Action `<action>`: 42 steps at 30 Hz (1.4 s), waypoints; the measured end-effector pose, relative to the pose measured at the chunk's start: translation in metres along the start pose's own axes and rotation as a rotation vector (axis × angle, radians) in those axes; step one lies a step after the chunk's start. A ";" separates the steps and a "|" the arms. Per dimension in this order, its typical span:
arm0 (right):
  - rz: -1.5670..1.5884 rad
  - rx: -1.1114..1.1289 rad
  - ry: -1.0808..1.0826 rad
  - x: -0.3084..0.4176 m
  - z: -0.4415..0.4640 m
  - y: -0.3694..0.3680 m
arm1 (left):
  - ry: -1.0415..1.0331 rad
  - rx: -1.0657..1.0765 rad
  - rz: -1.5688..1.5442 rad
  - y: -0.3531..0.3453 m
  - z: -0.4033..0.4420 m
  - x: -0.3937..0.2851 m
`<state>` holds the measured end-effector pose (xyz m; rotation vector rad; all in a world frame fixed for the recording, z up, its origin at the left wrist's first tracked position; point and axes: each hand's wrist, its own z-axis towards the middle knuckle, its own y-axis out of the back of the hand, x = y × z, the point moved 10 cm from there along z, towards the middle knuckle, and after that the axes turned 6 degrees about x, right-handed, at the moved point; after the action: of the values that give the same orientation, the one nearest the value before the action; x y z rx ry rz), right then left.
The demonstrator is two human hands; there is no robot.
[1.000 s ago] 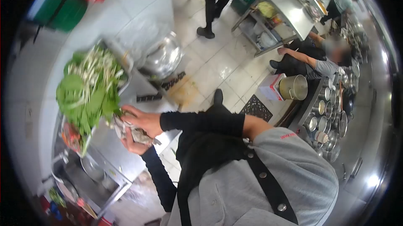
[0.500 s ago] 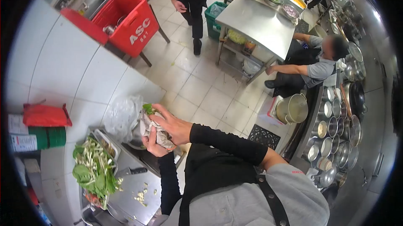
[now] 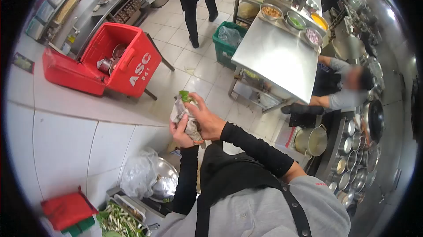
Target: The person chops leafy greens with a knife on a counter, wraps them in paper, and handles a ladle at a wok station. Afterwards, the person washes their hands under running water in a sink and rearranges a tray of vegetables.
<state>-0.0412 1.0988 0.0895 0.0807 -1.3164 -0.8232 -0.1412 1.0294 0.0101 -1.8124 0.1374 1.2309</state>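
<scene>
A crumpled beige-grey wrap (image 3: 178,110), either paper or cloth, is between my two hands, above the floor. From its top pokes a green leaf (image 3: 184,95); whatever else is inside is hidden. My left hand (image 3: 180,135) grips the wrap low on its left side, thumb upward. Closed over its right side is my right hand (image 3: 208,120), with the fingers near the leaf. Below my left forearm sit a clear plastic bag (image 3: 137,176) and a steel bowl (image 3: 166,176). Chopped green stalks and leaves (image 3: 119,221) fill a tray at the bottom left.
An open red box (image 3: 140,63) holding metal pots stands on legs at upper left. Ahead is a steel table (image 3: 275,56) with bowls, beside a green bin (image 3: 224,45). One co-worker (image 3: 196,3) stands beyond; another (image 3: 346,83) is by the stove side, near a large pot (image 3: 312,141).
My view has swung forward and left, showing more of the red box and less of the counter. The co-worker at the back has turned and walked away. Both hands keep the wrap.
</scene>
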 end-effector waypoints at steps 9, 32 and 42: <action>-0.155 -0.166 -0.107 -0.105 0.128 0.138 | 0.083 0.234 0.056 -0.122 0.213 0.046; -0.356 0.071 -1.323 -0.791 0.146 0.410 | 0.717 0.353 0.633 -0.154 0.565 0.327; -0.098 0.277 -0.764 -0.628 0.185 0.093 | 1.072 -0.390 0.638 0.222 0.212 0.245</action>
<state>-0.1697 1.5974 -0.3254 0.0500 -2.1597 -0.7757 -0.2835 1.1463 -0.3367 -2.7324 1.2135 0.5323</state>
